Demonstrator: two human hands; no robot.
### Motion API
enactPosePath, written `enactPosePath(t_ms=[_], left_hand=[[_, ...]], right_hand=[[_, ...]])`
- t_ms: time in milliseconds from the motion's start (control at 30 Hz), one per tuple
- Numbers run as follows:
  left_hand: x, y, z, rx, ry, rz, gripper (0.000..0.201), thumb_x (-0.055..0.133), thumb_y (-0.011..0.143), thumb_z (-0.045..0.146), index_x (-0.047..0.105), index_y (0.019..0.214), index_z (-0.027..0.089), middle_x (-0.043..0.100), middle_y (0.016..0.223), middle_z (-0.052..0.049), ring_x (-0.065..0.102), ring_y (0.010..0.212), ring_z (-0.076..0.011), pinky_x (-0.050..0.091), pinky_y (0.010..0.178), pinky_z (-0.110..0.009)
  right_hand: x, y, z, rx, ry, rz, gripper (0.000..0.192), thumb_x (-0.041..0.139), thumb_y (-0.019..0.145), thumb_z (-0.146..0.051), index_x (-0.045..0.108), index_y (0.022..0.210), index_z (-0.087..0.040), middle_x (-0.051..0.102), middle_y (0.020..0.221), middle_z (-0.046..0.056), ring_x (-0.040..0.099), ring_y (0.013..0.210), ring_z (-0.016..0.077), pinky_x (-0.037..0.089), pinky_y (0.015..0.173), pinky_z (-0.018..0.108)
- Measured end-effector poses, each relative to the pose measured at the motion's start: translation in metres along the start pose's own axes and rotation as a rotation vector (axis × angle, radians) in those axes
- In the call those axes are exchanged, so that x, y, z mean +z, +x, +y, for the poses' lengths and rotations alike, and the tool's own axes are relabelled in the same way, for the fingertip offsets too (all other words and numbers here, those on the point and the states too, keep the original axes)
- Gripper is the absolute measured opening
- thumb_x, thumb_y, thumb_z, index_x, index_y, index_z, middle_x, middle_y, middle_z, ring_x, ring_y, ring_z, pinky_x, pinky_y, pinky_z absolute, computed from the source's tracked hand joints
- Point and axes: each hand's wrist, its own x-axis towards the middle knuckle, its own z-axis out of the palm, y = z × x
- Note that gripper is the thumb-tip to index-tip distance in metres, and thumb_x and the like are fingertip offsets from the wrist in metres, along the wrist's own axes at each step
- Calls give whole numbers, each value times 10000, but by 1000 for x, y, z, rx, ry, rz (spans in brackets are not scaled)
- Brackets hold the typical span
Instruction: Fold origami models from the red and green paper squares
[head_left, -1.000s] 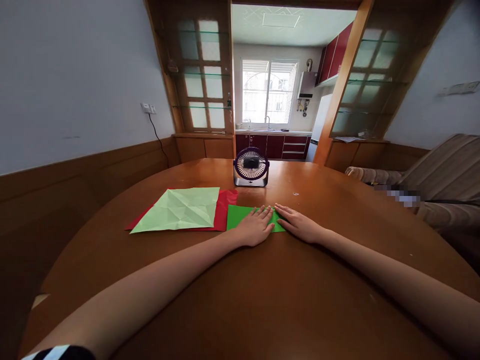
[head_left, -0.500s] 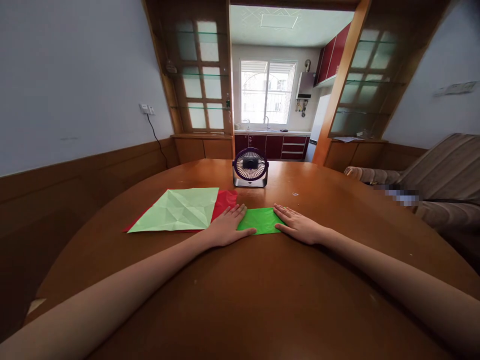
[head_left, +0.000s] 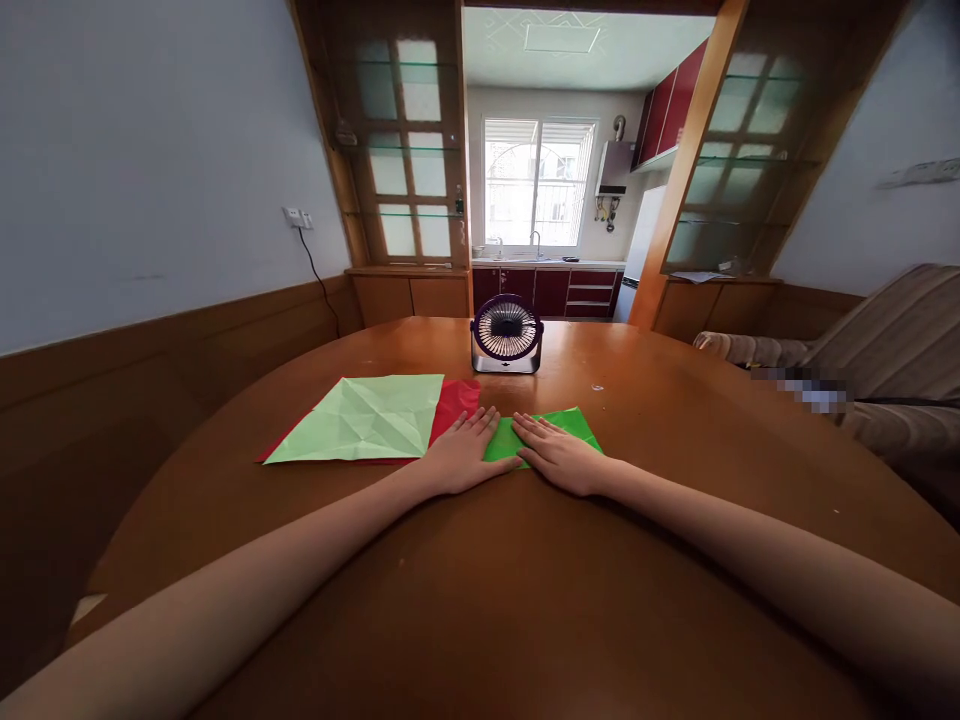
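Observation:
A bright green sheet of paper (head_left: 576,426) lies flat on the wooden table, partly covered by both hands. My left hand (head_left: 466,455) rests open on its left end, fingers stretched out and thumb pointing right. My right hand (head_left: 559,455) lies flat on the middle of the green paper, its fingers close to the left thumb. Left of the hands is a creased pale green sheet (head_left: 360,420), on top of a red sheet (head_left: 456,400) whose right part shows beside my left fingers.
A small purple desk fan (head_left: 507,330) stands on the table (head_left: 480,600) beyond the papers. A striped armchair (head_left: 885,330) is at the right, beside the table. On the left wall a cord (head_left: 319,270) hangs from a socket.
My right hand has slid left across the green paper, closer to my left hand, so the paper's right end now shows. My left hand stays on its left end.

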Motion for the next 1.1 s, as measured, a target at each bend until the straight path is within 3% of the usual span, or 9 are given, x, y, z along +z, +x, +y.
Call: enactPosePath(t_ms=[233, 433, 533, 700, 867, 933, 1100], left_hand=[[-2, -1, 2, -55, 28, -48, 959, 265, 860, 744, 195, 1505, 39, 103, 1570, -168, 108, 1463, -304, 98, 1181, -405], [-3, -3, 1, -73, 3, -60, 972, 293, 851, 746, 180, 1509, 39, 92, 1573, -159, 91, 1466, -299, 94, 1183, -399], [-3, -4, 2, -81, 13, -61, 966, 301, 853, 741, 178, 1510, 43, 88, 1575, -158, 101, 1465, -298, 101, 1183, -392], [-6, -5, 5, -56, 34, 46, 896, 330, 872, 700, 320, 1459, 23, 285, 1528, -206, 269, 1418, -327, 206, 1154, -414], [-18, -5, 6, 9, 70, 163, 638, 453, 897, 534, 494, 1351, 88, 557, 1318, -180, 514, 1216, -320, 379, 1029, -422], [-25, -5, 5, -22, 69, 158, 603, 503, 875, 482, 500, 1348, 108, 570, 1290, -177, 543, 1173, -322, 412, 985, -420], [-35, -3, 0, -68, 17, 28, 748, 520, 836, 539, 399, 1426, 95, 479, 1403, -201, 478, 1259, -350, 388, 1011, -437]], right_hand=[[-3, -5, 5, 40, 6, -43, 786, 139, 958, -618, 224, 1507, -62, 146, 1571, 143, 122, 1465, 254, 143, 1206, 437], [-4, -16, 30, 184, 9, -3, 938, 236, 861, -773, 183, 1522, -108, 125, 1576, 126, 111, 1464, 296, 137, 1202, 466], [-2, -19, 41, 179, 11, 24, 929, 251, 854, -779, 197, 1522, -135, 160, 1575, 113, 135, 1460, 295, 154, 1203, 457], [-2, -22, 41, 162, 4, 84, 925, 271, 866, -760, 241, 1508, -96, 206, 1561, 145, 168, 1455, 289, 177, 1203, 455], [-6, -27, 35, 132, 17, 140, 880, 293, 891, -720, 300, 1484, -70, 283, 1529, 187, 250, 1434, 291, 224, 1185, 484], [-7, -28, 34, 126, 18, 176, 846, 303, 899, -703, 320, 1478, -87, 329, 1510, 191, 298, 1415, 297, 238, 1174, 505], [-9, -30, 31, 117, 4, 206, 791, 338, 907, -675, 314, 1483, -133, 370, 1496, 172, 348, 1391, 299, 205, 1170, 546]])
